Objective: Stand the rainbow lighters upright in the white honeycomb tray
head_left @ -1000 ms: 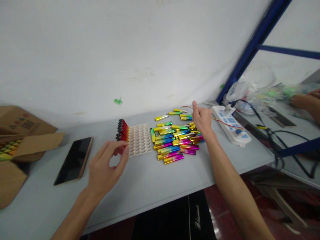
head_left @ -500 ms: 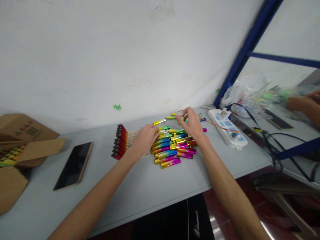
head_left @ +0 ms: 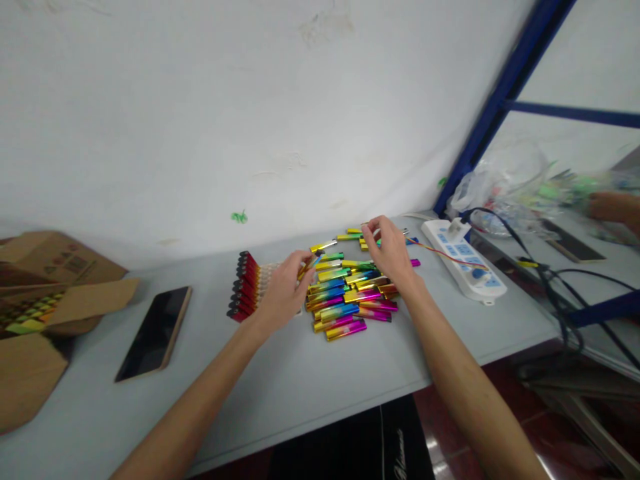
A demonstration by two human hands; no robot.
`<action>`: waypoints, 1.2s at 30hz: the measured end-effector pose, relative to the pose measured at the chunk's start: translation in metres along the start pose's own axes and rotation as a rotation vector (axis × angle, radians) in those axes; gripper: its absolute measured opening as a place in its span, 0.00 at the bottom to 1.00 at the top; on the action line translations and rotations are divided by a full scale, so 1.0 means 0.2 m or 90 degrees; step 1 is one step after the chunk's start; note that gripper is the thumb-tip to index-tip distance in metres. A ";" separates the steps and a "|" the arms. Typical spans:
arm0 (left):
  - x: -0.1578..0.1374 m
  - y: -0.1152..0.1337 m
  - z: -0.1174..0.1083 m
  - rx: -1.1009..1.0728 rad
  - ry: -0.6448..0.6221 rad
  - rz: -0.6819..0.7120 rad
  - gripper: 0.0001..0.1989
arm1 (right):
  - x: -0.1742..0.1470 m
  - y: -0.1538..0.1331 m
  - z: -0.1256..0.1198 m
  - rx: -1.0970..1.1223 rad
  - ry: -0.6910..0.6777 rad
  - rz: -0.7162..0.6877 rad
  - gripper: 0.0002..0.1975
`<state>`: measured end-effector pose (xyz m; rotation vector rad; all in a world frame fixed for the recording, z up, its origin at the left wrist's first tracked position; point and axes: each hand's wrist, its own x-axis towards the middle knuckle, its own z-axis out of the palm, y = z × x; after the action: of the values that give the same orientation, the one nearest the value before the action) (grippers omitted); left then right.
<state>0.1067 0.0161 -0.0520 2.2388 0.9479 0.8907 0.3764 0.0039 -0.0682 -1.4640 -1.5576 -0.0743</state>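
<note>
Over tray (head_left: pixel 264 280), L hand (head_left: pixel 286 283) pinching lighter (head_left: pixel 315 262); R hand (head_left: pixel 389 248) curled nr pile (head_left: pixel 336 295), grip unclear.

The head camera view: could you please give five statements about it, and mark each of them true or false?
1. The phone lies to the left of the white tray. True.
2. The left hand is empty. False: it holds a shiny piece.
3. Red pieces with black tops are at the left side of the tray. True.
4. The cardboard box is closed. False: it is open.
5. The power strip lies left of the shiny pile. False: it lies to the right.
</note>
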 end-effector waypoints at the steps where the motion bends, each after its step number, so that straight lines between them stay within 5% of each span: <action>1: -0.04 0.01 -0.01 -0.087 -0.013 -0.038 0.10 | 0.00 -0.01 0.00 0.002 0.000 -0.003 0.15; 5: -0.16 0.02 -0.01 -0.409 -0.056 -0.200 0.17 | -0.01 -0.03 0.02 -0.003 -0.018 -0.023 0.18; 15: -0.23 0.06 -0.05 -0.690 0.018 -0.349 0.21 | -0.03 -0.09 0.03 -0.046 -0.050 -0.047 0.18; 36: -0.24 0.08 -0.04 -0.727 0.009 -0.398 0.26 | -0.04 -0.08 0.06 -0.048 -0.054 -0.054 0.19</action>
<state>0.0820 -0.0279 -0.0525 0.8997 0.7598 0.8229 0.3561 0.0007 -0.0714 -1.4758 -1.7024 -0.1234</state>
